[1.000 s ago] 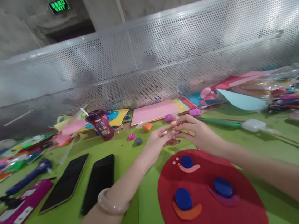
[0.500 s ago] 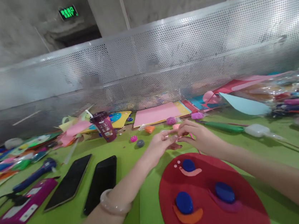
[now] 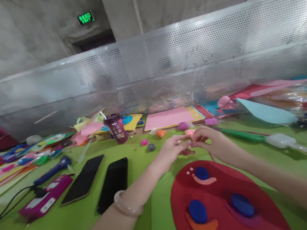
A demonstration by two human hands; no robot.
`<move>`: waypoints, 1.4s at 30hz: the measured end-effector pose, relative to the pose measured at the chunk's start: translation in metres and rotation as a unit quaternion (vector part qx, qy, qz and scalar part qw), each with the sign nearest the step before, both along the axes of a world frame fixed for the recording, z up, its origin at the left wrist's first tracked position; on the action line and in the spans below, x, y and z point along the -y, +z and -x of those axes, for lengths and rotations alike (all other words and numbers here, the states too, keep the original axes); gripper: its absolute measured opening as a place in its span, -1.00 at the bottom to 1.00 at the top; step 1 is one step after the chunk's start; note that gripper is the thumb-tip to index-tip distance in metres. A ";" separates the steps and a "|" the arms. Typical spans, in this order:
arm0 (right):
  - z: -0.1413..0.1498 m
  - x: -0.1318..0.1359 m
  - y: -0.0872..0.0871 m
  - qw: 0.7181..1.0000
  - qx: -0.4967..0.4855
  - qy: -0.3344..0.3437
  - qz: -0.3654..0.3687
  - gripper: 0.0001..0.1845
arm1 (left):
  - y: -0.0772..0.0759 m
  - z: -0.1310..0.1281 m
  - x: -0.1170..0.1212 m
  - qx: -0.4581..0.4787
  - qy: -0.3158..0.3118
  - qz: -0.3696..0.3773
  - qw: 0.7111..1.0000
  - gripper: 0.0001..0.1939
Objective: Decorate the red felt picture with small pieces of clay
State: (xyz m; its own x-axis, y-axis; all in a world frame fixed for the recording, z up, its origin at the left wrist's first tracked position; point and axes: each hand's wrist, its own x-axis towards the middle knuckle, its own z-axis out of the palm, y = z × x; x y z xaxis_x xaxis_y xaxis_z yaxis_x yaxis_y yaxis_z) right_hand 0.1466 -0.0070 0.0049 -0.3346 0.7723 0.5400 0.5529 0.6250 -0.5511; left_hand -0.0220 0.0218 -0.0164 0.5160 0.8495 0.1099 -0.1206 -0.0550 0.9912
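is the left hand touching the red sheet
Apart: the head view shows a strip of green surface between the left hand and the red sheet.

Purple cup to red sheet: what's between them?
Head view: a pink ball and a grey lump sit on the green surface between the purple cup and red sheet. The left forearm crosses nearer the sheet.

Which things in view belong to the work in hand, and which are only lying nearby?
Probably in the work:
- red cutout
- three blue discs on it
- orange curved strip
- pink curved strip

Seemingly just lying about:
- two dark phones
- purple cup with straw
- magenta power strip
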 end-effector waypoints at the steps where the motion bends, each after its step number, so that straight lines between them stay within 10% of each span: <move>1: 0.000 0.000 0.001 1.000 0.002 0.000 0.001 -0.85 | 0.001 0.000 0.000 0.001 0.001 0.000 1.000 -0.50; 42: 0.003 0.003 0.000 0.998 -0.026 0.001 0.051 -0.80 | 0.000 -0.001 0.000 -0.027 0.013 -0.010 0.999 -0.61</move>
State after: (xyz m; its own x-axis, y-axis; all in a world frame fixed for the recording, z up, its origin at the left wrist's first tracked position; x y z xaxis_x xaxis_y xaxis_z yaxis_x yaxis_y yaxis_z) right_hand 0.1437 -0.0097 0.0047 -0.3103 0.8237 0.4746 0.5202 0.5650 -0.6405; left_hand -0.0210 0.0213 -0.0164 0.4997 0.8604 0.0999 -0.0649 -0.0778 0.9949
